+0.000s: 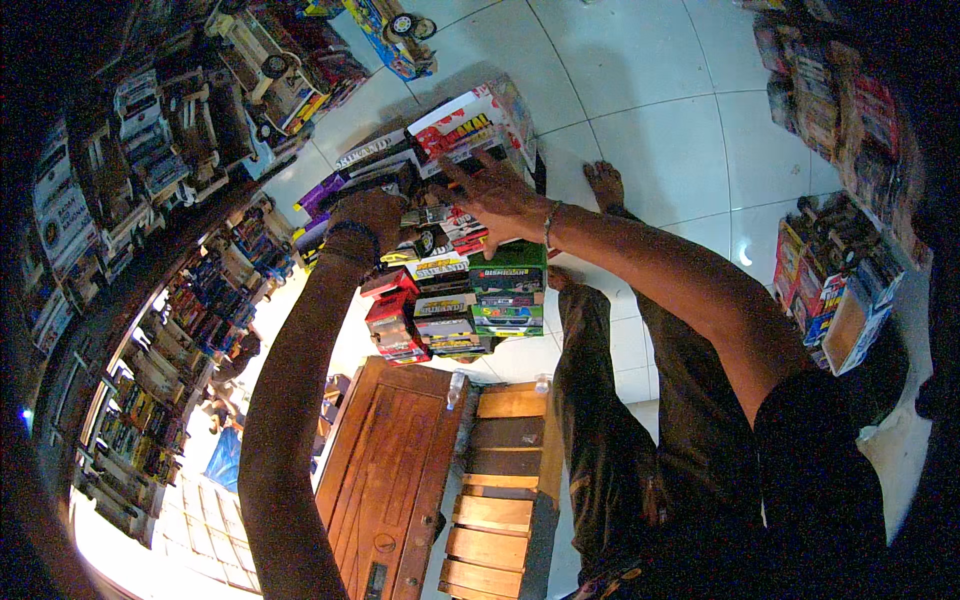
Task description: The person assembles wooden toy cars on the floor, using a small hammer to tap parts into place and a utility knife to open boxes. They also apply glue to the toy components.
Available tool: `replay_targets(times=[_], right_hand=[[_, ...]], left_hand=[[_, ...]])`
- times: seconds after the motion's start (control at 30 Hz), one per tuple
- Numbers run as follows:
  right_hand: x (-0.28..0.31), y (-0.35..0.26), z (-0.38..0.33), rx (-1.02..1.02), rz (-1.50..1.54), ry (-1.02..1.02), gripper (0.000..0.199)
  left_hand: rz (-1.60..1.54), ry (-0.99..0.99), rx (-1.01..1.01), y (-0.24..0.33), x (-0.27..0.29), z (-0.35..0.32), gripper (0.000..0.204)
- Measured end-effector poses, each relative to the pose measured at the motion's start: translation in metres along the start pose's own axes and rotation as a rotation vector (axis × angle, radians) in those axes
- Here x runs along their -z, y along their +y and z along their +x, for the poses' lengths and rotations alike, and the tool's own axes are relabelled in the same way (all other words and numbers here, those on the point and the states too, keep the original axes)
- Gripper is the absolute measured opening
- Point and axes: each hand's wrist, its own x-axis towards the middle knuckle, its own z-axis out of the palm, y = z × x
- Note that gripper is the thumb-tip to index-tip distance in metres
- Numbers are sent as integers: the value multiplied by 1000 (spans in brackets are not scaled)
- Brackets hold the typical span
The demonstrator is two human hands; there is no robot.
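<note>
Both my arms reach over a cluster of painted toy trucks standing packed together on the tiled floor. My left hand (368,218) is closed, its fingers curled down among the trucks on the left side; what they hold is hidden. Across the middle, my right hand (498,200) spreads its fingers over the trucks, touching them. Just beyond it stands a toy truck with a white and red panel (458,125). On the near side are a green toy truck (507,285), a red toy truck (398,325) and a grey and black one (443,305).
More toy trucks (265,65) fill the shelving at left, and another (392,35) lies on the floor ahead. A stack of trucks (815,270) stands at right. Below are a brown wooden door-like panel (385,450) and a slatted wooden piece (490,530). A bare foot (603,185) rests on the tiles.
</note>
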Motion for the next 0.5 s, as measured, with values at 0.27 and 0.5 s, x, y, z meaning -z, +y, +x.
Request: replay_targets(times=[0.27, 0.5], right_hand=[[-1, 1, -3, 19, 2, 13, 132], [-3, 1, -1, 22, 36, 21, 133]], left_hand=[[28, -60, -27, -5, -14, 9, 50], [40, -40, -97, -12, -20, 16, 68]])
